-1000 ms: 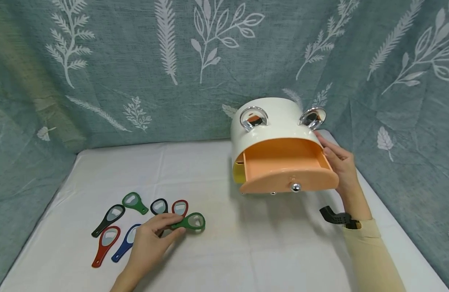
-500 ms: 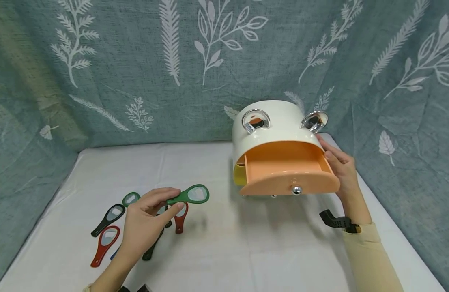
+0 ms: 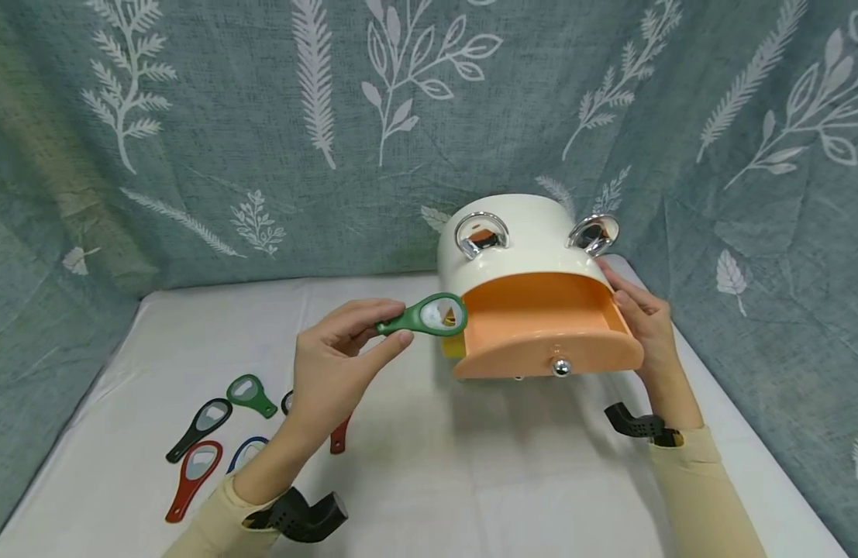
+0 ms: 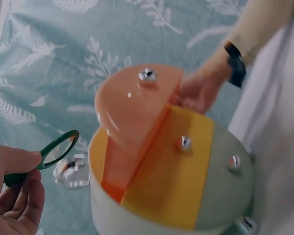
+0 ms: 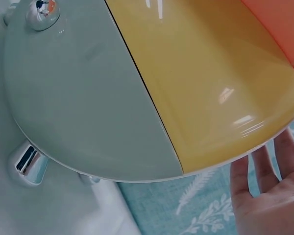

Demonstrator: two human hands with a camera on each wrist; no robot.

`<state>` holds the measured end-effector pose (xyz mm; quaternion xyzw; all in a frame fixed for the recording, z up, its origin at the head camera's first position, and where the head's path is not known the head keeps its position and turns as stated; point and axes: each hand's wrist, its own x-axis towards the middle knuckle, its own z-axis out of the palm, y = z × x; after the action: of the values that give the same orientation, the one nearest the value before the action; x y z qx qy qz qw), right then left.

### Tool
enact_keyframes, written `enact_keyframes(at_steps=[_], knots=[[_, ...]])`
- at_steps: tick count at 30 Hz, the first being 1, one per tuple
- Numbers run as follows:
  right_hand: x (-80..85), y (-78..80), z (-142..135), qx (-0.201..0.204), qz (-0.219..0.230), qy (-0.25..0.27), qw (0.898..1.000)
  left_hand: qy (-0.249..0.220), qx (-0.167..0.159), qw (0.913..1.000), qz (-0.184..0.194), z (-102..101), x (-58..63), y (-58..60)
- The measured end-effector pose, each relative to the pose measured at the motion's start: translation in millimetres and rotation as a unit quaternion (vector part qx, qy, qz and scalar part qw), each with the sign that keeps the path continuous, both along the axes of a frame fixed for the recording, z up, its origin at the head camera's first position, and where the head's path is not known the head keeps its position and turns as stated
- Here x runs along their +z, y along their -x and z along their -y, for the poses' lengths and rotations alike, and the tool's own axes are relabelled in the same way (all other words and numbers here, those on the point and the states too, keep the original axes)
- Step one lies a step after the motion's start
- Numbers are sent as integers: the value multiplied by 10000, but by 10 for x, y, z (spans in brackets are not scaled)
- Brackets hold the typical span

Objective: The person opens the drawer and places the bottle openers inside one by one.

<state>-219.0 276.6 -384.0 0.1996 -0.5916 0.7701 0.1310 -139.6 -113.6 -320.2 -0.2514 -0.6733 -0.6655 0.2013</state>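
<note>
My left hand [image 3: 341, 360] pinches a green magnifying glass [image 3: 429, 315] by its handle, thumb against fingers. In the head view its lens overlaps the left edge of the pulled-out orange drawer [image 3: 550, 354]; the left wrist view shows a gap between lens and drawer. That drawer is the top one of a rounded white cabinet [image 3: 515, 252], and its inside looks bare. Below it are a yellow drawer [image 4: 171, 166] and a grey-green drawer [image 4: 225, 181], both pushed in. My right hand [image 3: 648, 325] rests on the cabinet's right side with extended fingers [image 5: 264, 169].
Several magnifying glasses lie at the left of the white-covered table [image 3: 415, 480], among them a green one [image 3: 252, 395], a black one [image 3: 200, 430] and a red one [image 3: 194, 479]. My left forearm partly hides others. A patterned curtain [image 3: 261, 139] hangs behind.
My left hand has lifted the green magnifying glass off the table and carried it right and up to the open orange drawer. My right hand stays at the cabinet's side.
</note>
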Motion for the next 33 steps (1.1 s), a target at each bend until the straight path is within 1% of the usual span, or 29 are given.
enact_keyframes(at_steps=[4, 7, 14, 18, 25, 28, 33], knots=[[3, -2, 10, 73, -82, 79, 9999, -158, -141, 9998, -16, -177, 45, 87], [10, 3, 16, 34, -137, 109, 9998, -184, -273, 9994, 44, -282, 54, 152], [6, 1, 33, 24, -108, 187, 9998, -109, -608, 9978, 228, -458, 63, 276], [-1, -5, 28, 51, -135, 207, 9997, -64, -814, 9963, 250, -562, 85, 308], [-6, -11, 15, 92, -157, 251, 9995, 54, -1058, 9938, 345, -712, 95, 344], [-2, -12, 21, 54, -142, 196, 9997, 152, -1081, 9930, 450, -751, 97, 353], [1, -10, 31, -62, -58, 60, 9999, 416, -1017, 9925, 545, -790, 108, 361]])
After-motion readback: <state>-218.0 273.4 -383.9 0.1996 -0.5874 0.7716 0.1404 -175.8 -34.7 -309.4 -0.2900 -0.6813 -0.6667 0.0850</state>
